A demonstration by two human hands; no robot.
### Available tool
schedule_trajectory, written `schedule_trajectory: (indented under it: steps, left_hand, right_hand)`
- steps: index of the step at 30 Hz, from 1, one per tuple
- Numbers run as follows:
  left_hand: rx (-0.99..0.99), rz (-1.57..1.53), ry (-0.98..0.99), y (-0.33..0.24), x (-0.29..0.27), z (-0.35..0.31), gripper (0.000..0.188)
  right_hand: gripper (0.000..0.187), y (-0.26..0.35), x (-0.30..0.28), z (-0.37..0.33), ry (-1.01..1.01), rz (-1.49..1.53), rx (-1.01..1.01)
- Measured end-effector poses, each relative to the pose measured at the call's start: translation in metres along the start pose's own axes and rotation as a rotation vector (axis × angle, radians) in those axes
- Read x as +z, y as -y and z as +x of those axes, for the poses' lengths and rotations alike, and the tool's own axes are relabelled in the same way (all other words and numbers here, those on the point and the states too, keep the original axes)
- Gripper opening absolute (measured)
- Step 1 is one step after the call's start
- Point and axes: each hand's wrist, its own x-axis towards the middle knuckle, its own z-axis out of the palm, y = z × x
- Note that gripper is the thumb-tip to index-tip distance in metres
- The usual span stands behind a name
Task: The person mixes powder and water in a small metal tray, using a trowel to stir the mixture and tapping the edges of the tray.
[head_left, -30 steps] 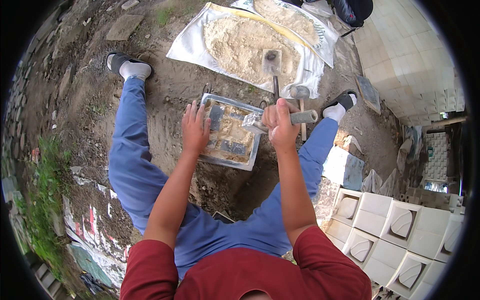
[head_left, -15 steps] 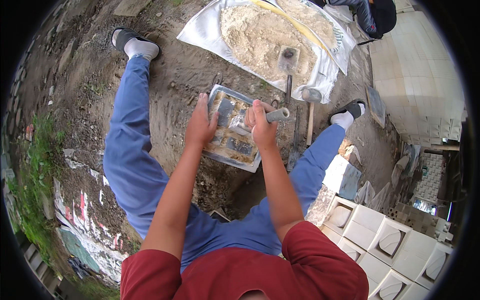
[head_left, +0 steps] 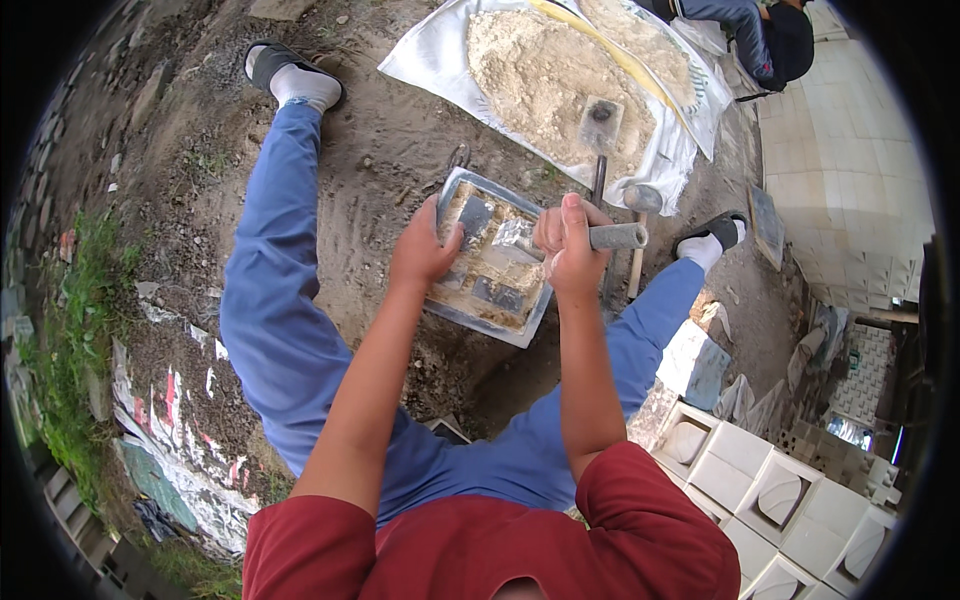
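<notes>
A shallow rectangular mould point(head_left: 533, 329) with a grey frame lies on the ground between my legs. Inside are sandy mix and several dark flat plates point(head_left: 475, 215). My right hand point(head_left: 575, 240) is closed round the grey tubular handle of a trowel point(head_left: 618, 237), thumb up on the handle. The trowel's shiny metal blade reaches left over the mix in the mould. My left hand point(head_left: 425, 245) lies along the mould's left rim, fingers stretched out and thumb apart over the inner side. Its fingertips are near the far left corner.
Beyond the mould, a white sack sheet point(head_left: 425, 58) bears a pile of pale sandy powder point(head_left: 530, 75) with a shovel point(head_left: 600, 125) on it. A mallet point(head_left: 641, 200) lies near my right foot. White patterned blocks point(head_left: 740, 450) are stacked at right. Another person point(head_left: 740, 35) is at far right.
The whole view has shifted slightly. My right hand and the trowel have moved a little to the right across the mould. My left hand has stayed at the left rim.
</notes>
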Motion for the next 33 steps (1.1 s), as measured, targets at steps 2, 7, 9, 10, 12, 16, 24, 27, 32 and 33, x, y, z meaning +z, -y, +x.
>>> schedule_trajectory:
  steps: [2,7,9,10,12,16,24,27,32,33]
  left_hand:
    - [-0.028,0.067,0.010,-0.001,0.001,-0.001,0.063]
    - [-0.052,0.074,0.030,-0.002,0.002,-0.001,0.065]
    - [-0.052,0.084,0.028,-0.004,-0.001,-0.002,0.065]
    - [-0.065,0.087,0.052,-0.005,-0.002,-0.002,0.065]
    - [-0.071,0.085,0.072,-0.008,-0.002,0.000,0.065]
    - [-0.060,0.108,0.042,-0.007,-0.002,0.000,0.067]
    - [-0.051,0.114,0.053,-0.010,0.001,0.001,0.068]
    - [-0.048,0.103,0.054,-0.010,-0.002,0.000,0.067]
    - [-0.003,0.100,-0.008,0.000,0.003,-0.002,0.060]
    - [-0.005,0.100,-0.012,0.001,0.004,-0.001,0.060]
  right_hand:
    - [0.044,0.003,0.002,-0.004,0.008,-0.037,0.006]
    - [0.043,-0.049,-0.003,-0.025,0.033,-0.109,0.161]
    - [0.042,-0.047,-0.002,-0.024,0.065,-0.089,0.169]
    - [0.042,-0.046,-0.002,-0.023,0.065,-0.089,0.166]
    - [0.042,-0.043,-0.002,-0.018,0.030,-0.036,0.144]
    - [0.042,-0.019,-0.003,-0.010,0.030,-0.027,0.064]
    - [0.047,-0.043,-0.005,-0.023,0.040,-0.137,0.064]
    - [0.046,-0.057,-0.007,-0.029,0.085,-0.288,0.085]
    - [0.043,-0.050,-0.006,-0.023,0.069,-0.161,0.164]
    - [0.043,-0.042,-0.001,-0.021,0.074,-0.160,0.165]
